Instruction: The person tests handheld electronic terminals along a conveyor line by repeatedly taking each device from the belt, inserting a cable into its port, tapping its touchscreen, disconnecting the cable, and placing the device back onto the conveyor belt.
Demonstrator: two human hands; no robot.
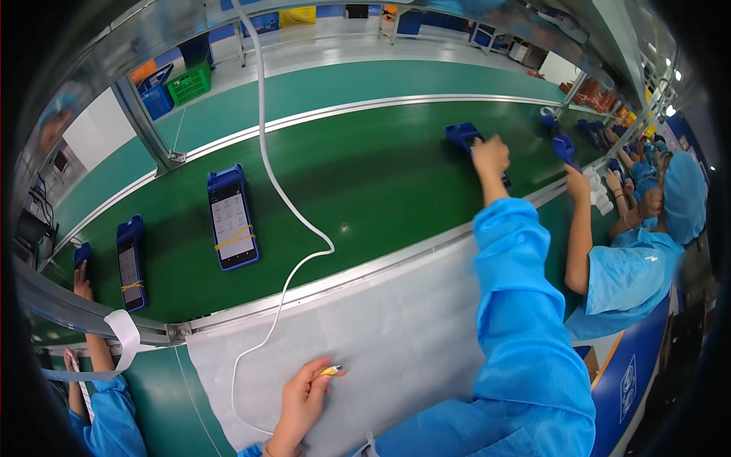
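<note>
My left hand (303, 402) is over the grey mat (396, 320), its fingers pinching the plug (331, 371) of a white cable (276, 179). The plug has a yellow part and a metal tip. My right arm stretches across to the green belt, where my right hand (491, 158) grips a blue handheld terminal (462, 135); the hand covers much of it. To the left on the belt lies another blue handheld terminal (232, 217), lit screen up, with a yellow band around its lower part. A similar banded terminal (131, 263) lies farther left.
A metal rail (411, 255) separates mat and belt. At left, a metal post (91, 305) carries a white tape strip (123, 339); a co-worker's hand (82, 283) touches a terminal there. At right, another co-worker's hand (577, 185) reaches a blue terminal (563, 148).
</note>
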